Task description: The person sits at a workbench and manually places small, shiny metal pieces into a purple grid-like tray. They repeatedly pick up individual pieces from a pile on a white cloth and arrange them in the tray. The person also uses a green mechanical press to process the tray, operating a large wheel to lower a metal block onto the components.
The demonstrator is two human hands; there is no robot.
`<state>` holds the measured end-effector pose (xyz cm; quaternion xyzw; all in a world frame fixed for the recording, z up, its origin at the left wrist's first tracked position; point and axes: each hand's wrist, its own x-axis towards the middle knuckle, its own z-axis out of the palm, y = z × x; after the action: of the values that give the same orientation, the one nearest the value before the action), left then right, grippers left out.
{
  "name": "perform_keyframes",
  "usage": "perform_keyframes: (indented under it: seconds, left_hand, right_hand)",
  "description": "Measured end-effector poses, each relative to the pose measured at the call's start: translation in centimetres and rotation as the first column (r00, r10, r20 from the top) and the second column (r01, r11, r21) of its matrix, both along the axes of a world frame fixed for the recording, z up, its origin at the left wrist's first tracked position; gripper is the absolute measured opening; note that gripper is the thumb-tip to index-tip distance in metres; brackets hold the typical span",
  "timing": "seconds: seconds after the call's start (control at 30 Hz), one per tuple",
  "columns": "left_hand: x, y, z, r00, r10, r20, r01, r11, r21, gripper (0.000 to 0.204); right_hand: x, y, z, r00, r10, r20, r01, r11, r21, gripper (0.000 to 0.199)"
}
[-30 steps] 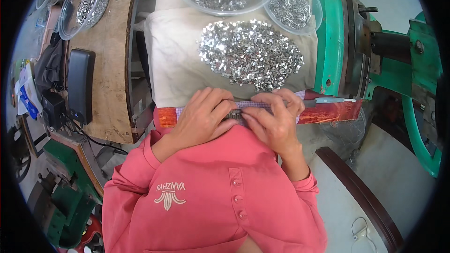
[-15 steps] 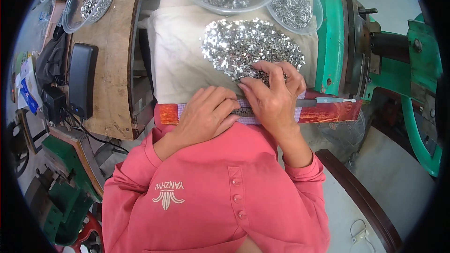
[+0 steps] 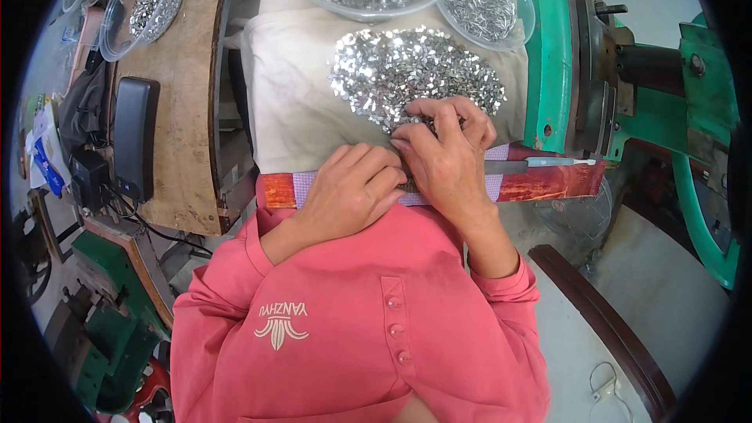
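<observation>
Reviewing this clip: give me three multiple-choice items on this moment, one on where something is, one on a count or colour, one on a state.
1. Where do the right hand's fingertips rest?
A. on the heap of small metal parts
B. on the black box
C. on the green machine

2. How many clear bowls of metal parts show?
A. one
B. three
C. six

3. How is the left hand?
A. spread flat
B. curled, knuckles up
C. raised off the strip

Key: 1 A, the right hand reaches into the heap of small metal parts. 2 B, clear bowls. 3 B, the left hand lies curled on the strip.
</observation>
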<state>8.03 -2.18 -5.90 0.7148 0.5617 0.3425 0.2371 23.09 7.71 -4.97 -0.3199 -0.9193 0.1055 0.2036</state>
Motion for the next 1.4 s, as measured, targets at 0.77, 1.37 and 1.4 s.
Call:
perform_keyframes:
  seconds: [0.77,1.37,1.4]
  left_hand:
    - [0.3,0.4,0.2,0.999,-0.019,-0.036,0.020,1.000,0.023,0.015]
    - [-1.1,-0.9,0.7,0.999,0.031,-0.028,-0.032,0.999,-0.035,0.025]
    - [-1.1,-1.0,0.7,0.999,0.027,-0.029,-0.028,0.999,-0.027,0.025]
  right_hand:
    - [5.8,-4.5,0.3,0.971,-0.211,-0.115,0.185,0.961,-0.204,0.018]
    - [4.4,-3.9,1.3,0.997,-0.044,0.061,0.049,0.996,-0.071,0.015]
    - [4.6,-4.0,1.5,0.996,-0.044,0.073,0.048,0.998,-0.051,0.015]
